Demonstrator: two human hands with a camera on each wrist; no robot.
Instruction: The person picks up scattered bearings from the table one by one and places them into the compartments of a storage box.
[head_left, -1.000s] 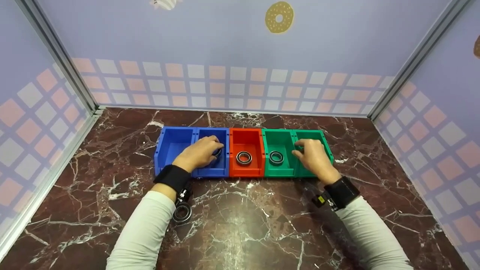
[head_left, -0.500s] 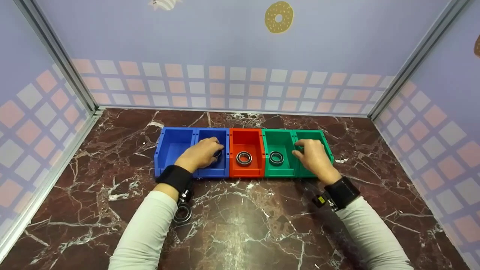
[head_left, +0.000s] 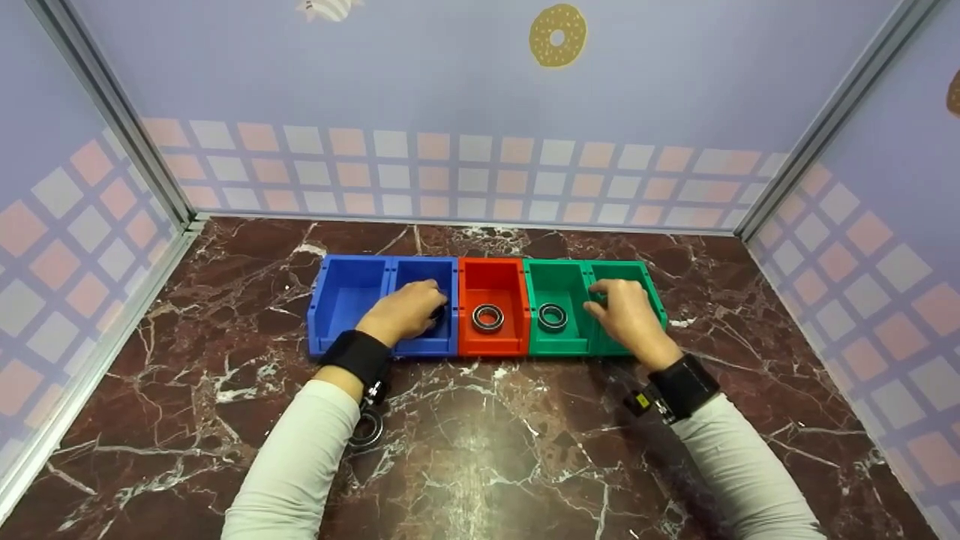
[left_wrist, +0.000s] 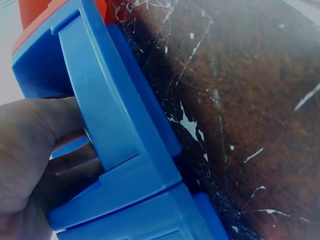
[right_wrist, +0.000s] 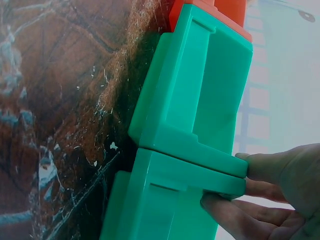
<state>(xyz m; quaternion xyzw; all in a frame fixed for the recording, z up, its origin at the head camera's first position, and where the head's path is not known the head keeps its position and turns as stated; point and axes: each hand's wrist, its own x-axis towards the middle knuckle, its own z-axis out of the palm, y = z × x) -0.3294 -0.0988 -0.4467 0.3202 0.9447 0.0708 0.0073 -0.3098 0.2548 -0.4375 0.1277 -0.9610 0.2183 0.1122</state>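
My left hand (head_left: 405,309) reaches into the second blue bin (head_left: 424,268), fingers curled around a dark ball bearing (head_left: 438,313) that is mostly hidden. In the left wrist view the thumb and fingers dip behind the bin's front lip (left_wrist: 100,95). My right hand (head_left: 628,309) pinches the side walls where the two green bins meet; the right wrist view has the thumb (right_wrist: 265,165) on one side and fingers on the other. One bearing (head_left: 476,318) lies flat in the red bin (head_left: 491,277), another (head_left: 541,317) in the left green bin (head_left: 555,276).
The bins stand side by side on a dark marbled table (head_left: 480,450). Another bearing (head_left: 377,429) lies on the table beside the left wrist. The leftmost blue bin (head_left: 352,281) shows nothing inside. Patterned panels (head_left: 480,90) enclose the back and sides.
My left hand has shifted slightly right and toward me inside the second blue bin, the bearing with it. The right hand has stayed in place.
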